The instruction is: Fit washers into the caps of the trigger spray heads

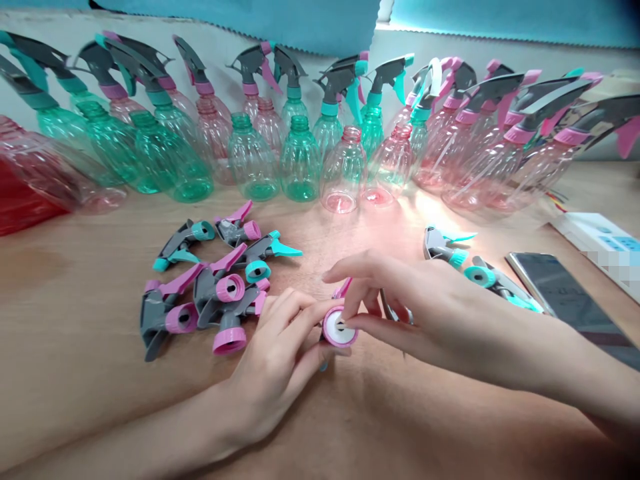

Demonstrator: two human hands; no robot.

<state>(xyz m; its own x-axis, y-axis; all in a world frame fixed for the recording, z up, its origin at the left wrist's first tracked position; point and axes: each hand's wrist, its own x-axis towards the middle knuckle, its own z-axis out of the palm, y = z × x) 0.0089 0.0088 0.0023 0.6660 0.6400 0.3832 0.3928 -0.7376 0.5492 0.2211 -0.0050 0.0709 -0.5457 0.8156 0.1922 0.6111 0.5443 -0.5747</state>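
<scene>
A trigger spray head (334, 337) with a pink collar and a white disc in its mouth faces up toward me. My left hand (273, 357) is closed around it from the left, hiding most of its grey body. Thumb and finger of my right hand (415, 300) are pinched together at the middle of the white disc; whatever tiny thing lies between them is hidden. Its index finger stretches out above. To the left of my hands lies a pile of grey spray heads (220, 287) with pink or teal collars. Two teal-collared spray heads (443, 247) rest beyond my right wrist.
Along the back stand several clear green bottles (300, 163) and pink bottles (344, 170), some topped with spray heads. A phone (570, 293) and a white box (603, 243) lie at the right. A red bag (27, 193) sits at the far left.
</scene>
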